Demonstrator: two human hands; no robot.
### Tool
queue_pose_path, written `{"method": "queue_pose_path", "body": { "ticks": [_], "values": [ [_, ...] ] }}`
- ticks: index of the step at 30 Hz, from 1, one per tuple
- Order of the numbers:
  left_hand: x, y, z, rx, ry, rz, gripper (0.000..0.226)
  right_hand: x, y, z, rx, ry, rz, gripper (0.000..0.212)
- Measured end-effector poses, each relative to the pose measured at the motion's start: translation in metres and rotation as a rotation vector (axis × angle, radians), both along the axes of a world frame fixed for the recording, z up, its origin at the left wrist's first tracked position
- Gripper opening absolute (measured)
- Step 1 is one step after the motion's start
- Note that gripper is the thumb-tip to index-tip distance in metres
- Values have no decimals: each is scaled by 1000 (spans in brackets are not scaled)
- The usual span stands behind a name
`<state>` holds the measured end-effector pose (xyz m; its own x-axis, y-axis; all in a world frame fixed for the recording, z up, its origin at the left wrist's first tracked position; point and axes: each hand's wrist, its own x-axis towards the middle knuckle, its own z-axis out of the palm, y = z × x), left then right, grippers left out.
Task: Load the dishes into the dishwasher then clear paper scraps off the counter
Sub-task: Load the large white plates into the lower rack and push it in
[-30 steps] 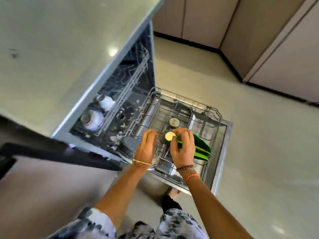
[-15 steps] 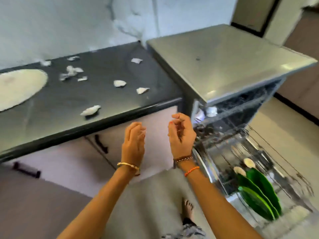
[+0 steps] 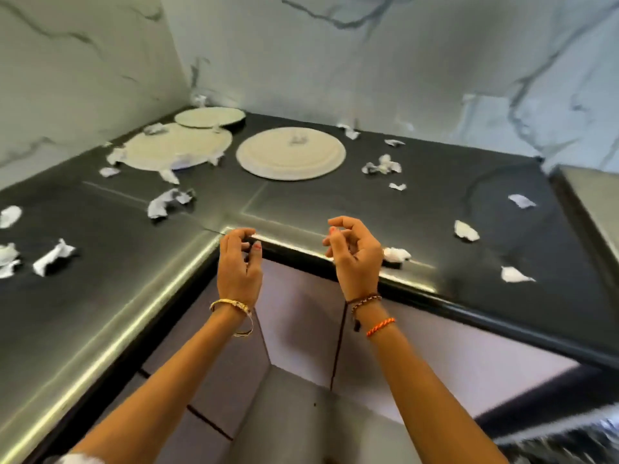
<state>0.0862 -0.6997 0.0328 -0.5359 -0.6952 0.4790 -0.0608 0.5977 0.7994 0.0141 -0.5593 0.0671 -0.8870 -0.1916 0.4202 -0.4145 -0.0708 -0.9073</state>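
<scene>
Left hand [image 3: 238,262] and right hand [image 3: 355,251] raised over the tabletop [image 3: 435,182] edge, fingers loosely curled, holding nothing; three cream plates [image 3: 290,153] lying flat toward the back corner; crumpled paper scraps [image 3: 167,202] scattered across the dark surface, no common direction

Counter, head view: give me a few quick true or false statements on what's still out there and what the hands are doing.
1. Three plates remain on the counter. True: near plate, left plate, far plate.
2. The right hand holds a plate. False: it holds nothing.
3. Paper scraps lie scattered, one at the counter's edge by the right hand. True.
4. The left hand grips a scrap. False: it holds nothing, fingers loosely curled.
</scene>
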Motion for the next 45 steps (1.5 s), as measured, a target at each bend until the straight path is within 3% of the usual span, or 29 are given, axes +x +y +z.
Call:
{"method": "queue_pose_path", "body": {
  "ticks": [4, 9, 13, 16, 18, 24, 27, 29, 33, 37, 40, 41, 43, 45],
  "values": [
    [-27, -35, 12, 101, 23, 143, 22, -40, -38, -5, 49, -110, 163, 6],
    [-43, -65, 15, 279, 105, 302, 26, -69, -92, -9, 78, -312, 412, 18],
    [-41, -101, 18, 333, 144, 384, 25, -79, -147, -6, 49, -536, 501, 23],
    [-46, -149, 25, 399, 212, 419, 17, -92, -188, -2, 55, -596, 562, 29],
    [-55, -185, 30, 472, 245, 451, 25, -107, -219, 3, 68, -620, 595, 37],
    [-94, -284, 60, 651, 331, 435, 30, -162, -308, 28, 45, -824, 530, 43],
    [-119, -333, 77, 824, 410, 350, 22, -196, -348, 41, 9, -916, 509, 48],
    [-137, -367, 89, 966, 447, 290, 32, -219, -374, 48, -29, -978, 479, 52],
    [-172, -421, 100, 1155, 426, 154, 27, -255, -416, 52, -5, -961, 409, 48],
    [-228, -451, 84, 1098, 262, 217, 30, -287, -461, 43, 8, -965, 319, 50],
    [-264, -466, 65, 1187, 240, 222, 44, -307, -499, 35, -49, -1043, 247, 53],
    [-270, -468, 61, 1236, 263, 227, 41, -312, -509, 32, -80, -1074, 227, 54],
    [-284, -479, 46, 1297, 329, 232, 12, -324, -528, 25, -126, -1102, 190, 49],
    [-295, -490, 30, 1399, 467, 252, 29, -336, -542, 17, -170, -1102, 139, 40]
  ]
}}
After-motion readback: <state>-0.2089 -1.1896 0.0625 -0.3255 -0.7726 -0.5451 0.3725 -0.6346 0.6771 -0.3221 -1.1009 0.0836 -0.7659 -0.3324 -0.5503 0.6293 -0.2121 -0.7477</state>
